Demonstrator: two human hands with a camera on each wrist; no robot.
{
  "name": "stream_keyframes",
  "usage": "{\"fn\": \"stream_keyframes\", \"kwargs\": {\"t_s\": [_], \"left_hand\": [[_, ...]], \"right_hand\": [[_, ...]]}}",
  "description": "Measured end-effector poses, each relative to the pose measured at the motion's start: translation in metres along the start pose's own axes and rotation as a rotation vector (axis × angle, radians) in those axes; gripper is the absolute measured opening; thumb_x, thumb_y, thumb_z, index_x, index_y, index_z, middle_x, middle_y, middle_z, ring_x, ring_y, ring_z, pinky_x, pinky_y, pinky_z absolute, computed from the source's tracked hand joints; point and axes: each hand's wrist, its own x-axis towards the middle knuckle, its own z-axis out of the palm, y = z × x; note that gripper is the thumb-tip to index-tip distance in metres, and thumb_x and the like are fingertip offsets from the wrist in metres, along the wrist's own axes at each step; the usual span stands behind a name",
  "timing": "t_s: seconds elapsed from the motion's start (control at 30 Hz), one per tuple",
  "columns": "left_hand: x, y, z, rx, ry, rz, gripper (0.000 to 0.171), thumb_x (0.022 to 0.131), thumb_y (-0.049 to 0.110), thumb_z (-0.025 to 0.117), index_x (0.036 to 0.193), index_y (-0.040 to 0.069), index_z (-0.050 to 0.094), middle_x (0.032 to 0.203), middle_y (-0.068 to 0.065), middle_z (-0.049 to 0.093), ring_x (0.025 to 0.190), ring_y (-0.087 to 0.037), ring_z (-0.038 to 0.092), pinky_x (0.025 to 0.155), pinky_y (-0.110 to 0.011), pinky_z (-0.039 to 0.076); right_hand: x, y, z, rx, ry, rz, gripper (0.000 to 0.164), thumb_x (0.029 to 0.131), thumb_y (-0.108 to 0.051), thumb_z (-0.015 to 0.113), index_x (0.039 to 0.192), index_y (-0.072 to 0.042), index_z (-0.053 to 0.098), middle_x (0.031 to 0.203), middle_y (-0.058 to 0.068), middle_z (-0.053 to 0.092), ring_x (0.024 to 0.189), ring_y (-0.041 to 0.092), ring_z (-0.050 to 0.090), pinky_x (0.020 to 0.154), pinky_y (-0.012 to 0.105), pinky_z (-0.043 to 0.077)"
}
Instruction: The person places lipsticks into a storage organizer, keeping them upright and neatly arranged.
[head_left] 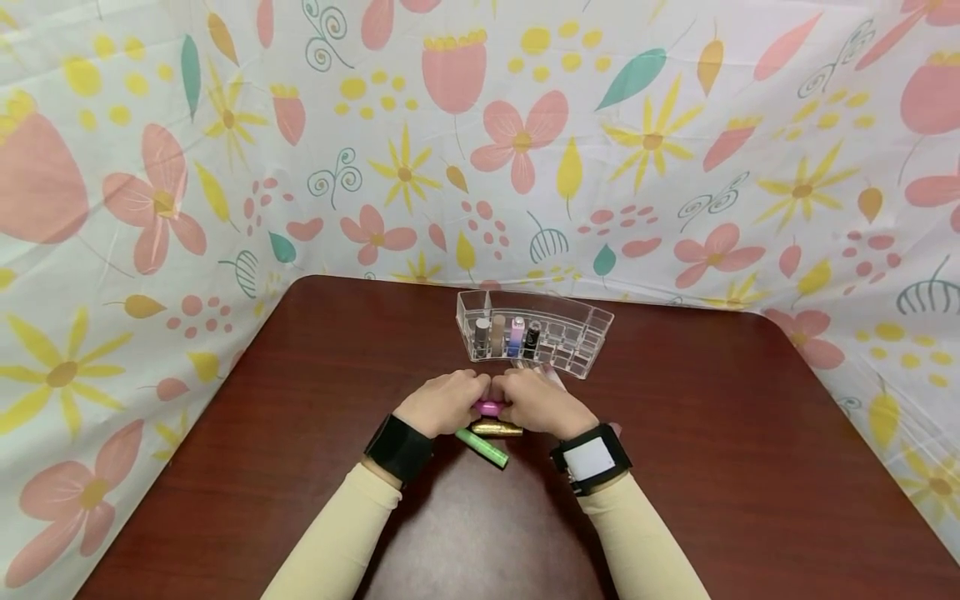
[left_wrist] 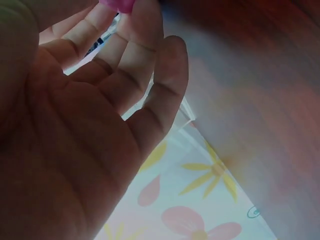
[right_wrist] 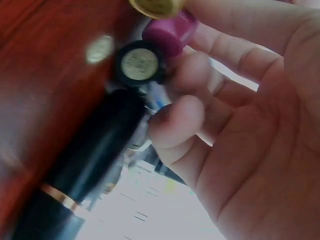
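Between my two hands is a shiny pink cosmetic tube (head_left: 490,408). My left hand (head_left: 446,402) pinches one end, which peeks out pink among the fingertips (left_wrist: 142,25) in the left wrist view. At the other end, the curled fingers of my right hand (head_left: 543,404) hold the tube, and a magenta end (right_wrist: 171,34) shows there in the right wrist view. Just below lies a gold tube (head_left: 497,428), with a slanting green tube (head_left: 483,448) nearer me. A black round end with a pale label (right_wrist: 140,64) sits beside the right fingers. The hands hide the tube's middle.
Beyond the hands stands a clear curved organizer (head_left: 592,337) with several slots. A silver-capped tube (head_left: 482,337), a brown one (head_left: 498,336), a pink-and-blue one (head_left: 516,337) and a black one (head_left: 532,340) stand in it. A black tube with a gold band (right_wrist: 80,155) lies near the right hand.
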Motion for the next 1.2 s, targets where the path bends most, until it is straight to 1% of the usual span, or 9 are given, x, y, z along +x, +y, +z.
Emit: {"fn": "stream_keyframes", "kwargs": {"t_s": [0.13,0.27,0.37,0.47,0.6,0.7,0.83,0.93,1.2], "left_hand": [[0.000,-0.003,-0.009,-0.021,0.014,0.006,0.006,0.094,0.009,0.068,0.093,0.012,0.063,0.088,-0.002,0.060,0.075,-0.014,0.057,0.063,-0.028,0.047],[-0.003,-0.002,-0.028,-0.056,0.089,0.025,0.004,0.098,0.017,0.066,0.102,0.015,0.065,0.095,0.001,0.061,0.078,-0.010,0.058,0.068,-0.026,0.050],[-0.008,0.001,-0.046,-0.098,0.194,0.050,0.008,0.101,0.023,0.064,0.107,0.017,0.065,0.096,0.002,0.060,0.080,-0.009,0.056,0.070,-0.025,0.049],[-0.015,0.008,-0.065,-0.127,0.338,0.099,0.012,0.101,0.025,0.064,0.111,0.019,0.065,0.101,0.004,0.060,0.085,-0.009,0.055,0.073,-0.025,0.050],[-0.025,0.019,-0.086,-0.124,0.528,0.182,0.021,0.101,0.025,0.065,0.120,0.017,0.065,0.108,0.005,0.062,0.089,-0.008,0.057,0.077,-0.024,0.051],[-0.030,0.026,-0.096,-0.097,0.620,0.220,0.023,0.100,0.025,0.065,0.121,0.015,0.066,0.108,0.004,0.063,0.086,-0.008,0.057,0.074,-0.024,0.050],[-0.034,0.033,-0.102,-0.056,0.679,0.249,0.022,0.101,0.028,0.064,0.118,0.014,0.066,0.106,0.004,0.064,0.085,-0.006,0.056,0.073,-0.023,0.050],[-0.038,0.038,-0.106,-0.052,0.709,0.273,0.022,0.101,0.028,0.064,0.118,0.014,0.067,0.108,0.003,0.065,0.091,-0.006,0.058,0.078,-0.023,0.052],[-0.049,0.054,-0.120,-0.114,0.817,0.387,0.020,0.097,0.016,0.070,0.114,0.006,0.068,0.117,-0.005,0.064,0.113,-0.014,0.062,0.098,-0.023,0.052]], "right_hand": [[-0.004,-0.003,-0.012,0.035,0.004,0.023,0.010,0.088,-0.011,0.075,0.083,-0.016,0.068,0.083,-0.002,0.064,0.076,0.011,0.056,0.066,0.030,0.045],[-0.011,-0.006,-0.034,0.072,0.103,-0.002,0.004,0.092,-0.011,0.073,0.090,-0.012,0.069,0.088,0.000,0.064,0.078,0.013,0.057,0.070,0.030,0.050],[-0.016,-0.010,-0.053,0.089,0.218,-0.045,0.004,0.093,-0.010,0.072,0.096,-0.010,0.069,0.091,0.002,0.064,0.080,0.014,0.057,0.072,0.032,0.051],[-0.022,-0.017,-0.071,0.129,0.330,-0.087,0.009,0.094,-0.008,0.071,0.102,-0.008,0.069,0.094,0.003,0.066,0.083,0.014,0.058,0.074,0.032,0.051],[-0.032,-0.029,-0.091,0.179,0.462,-0.131,0.015,0.095,-0.009,0.071,0.110,-0.009,0.069,0.098,0.000,0.066,0.080,0.009,0.058,0.070,0.026,0.052],[-0.039,-0.037,-0.102,0.187,0.552,-0.155,0.019,0.093,-0.009,0.073,0.112,-0.010,0.071,0.098,-0.001,0.066,0.078,0.005,0.057,0.067,0.020,0.051],[-0.047,-0.045,-0.112,0.179,0.664,-0.169,0.021,0.089,-0.005,0.076,0.109,-0.009,0.073,0.101,-0.001,0.069,0.081,0.005,0.059,0.074,0.014,0.049],[-0.053,-0.050,-0.117,0.180,0.731,-0.193,0.024,0.086,-0.002,0.078,0.109,-0.008,0.074,0.104,0.001,0.070,0.083,0.006,0.060,0.077,0.012,0.048],[-0.064,-0.067,-0.131,0.160,0.855,-0.278,0.029,0.079,0.003,0.082,0.106,-0.006,0.075,0.101,0.005,0.070,0.078,0.009,0.056,0.064,0.014,0.040]]}}
